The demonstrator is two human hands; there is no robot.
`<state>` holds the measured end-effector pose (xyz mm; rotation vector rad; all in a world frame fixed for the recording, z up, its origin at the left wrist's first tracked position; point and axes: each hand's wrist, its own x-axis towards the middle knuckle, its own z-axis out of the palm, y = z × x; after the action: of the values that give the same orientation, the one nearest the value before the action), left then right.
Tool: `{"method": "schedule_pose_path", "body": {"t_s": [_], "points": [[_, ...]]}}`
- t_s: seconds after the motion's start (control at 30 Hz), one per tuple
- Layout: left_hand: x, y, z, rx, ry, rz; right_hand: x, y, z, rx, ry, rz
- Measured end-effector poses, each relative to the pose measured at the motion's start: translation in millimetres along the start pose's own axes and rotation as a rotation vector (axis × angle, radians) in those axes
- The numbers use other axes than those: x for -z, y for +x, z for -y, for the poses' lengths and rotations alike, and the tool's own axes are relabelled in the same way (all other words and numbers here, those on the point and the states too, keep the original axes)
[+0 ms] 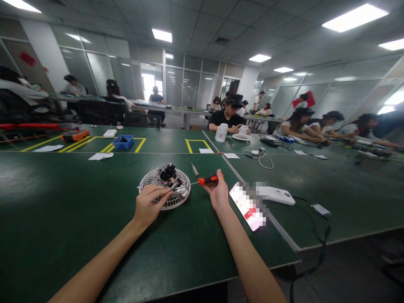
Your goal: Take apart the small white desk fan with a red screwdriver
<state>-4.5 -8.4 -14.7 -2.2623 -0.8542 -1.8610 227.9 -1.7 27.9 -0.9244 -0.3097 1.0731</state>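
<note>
A white round fan grille lies flat on the green table, with a black motor and wires on top of it. My left hand rests on the grille's near edge, fingers curled and pinching a small part by the wires. My right hand grips a screwdriver with an orange-and-black handle; its thin shaft reaches left to the parts on the grille. A second small screwdriver lies on the table just behind.
A phone and a white box with a black cable lie right of my right hand. A blue bin, papers and an orange tool sit far left. A white cable lies beyond. Several people sit at the far and right tables.
</note>
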Motion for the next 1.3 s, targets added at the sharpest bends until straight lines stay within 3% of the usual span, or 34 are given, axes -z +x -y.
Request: {"method": "schedule_pose_path", "body": {"t_s": [0.23,0.4,0.9,1.1,1.3], "points": [[-1.9,5,-10,0.265,-0.176,0.009,-2,-4,2,-0.014,0.039,-0.001],[-2.0,7,-14,0.368,-0.242,0.007,-2,-4,1,-0.004,0.04,0.013],[-3.4,5,-7,0.351,-0.18,-0.015,1,0,-7,0.033,0.034,0.074],[-2.8,6,-4,0.352,-0.165,-0.026,1,-5,-9,0.051,0.027,0.173],[-0.6,7,-4,0.369,-0.169,-0.033,0,-9,-8,0.007,0.033,0.181]]}}
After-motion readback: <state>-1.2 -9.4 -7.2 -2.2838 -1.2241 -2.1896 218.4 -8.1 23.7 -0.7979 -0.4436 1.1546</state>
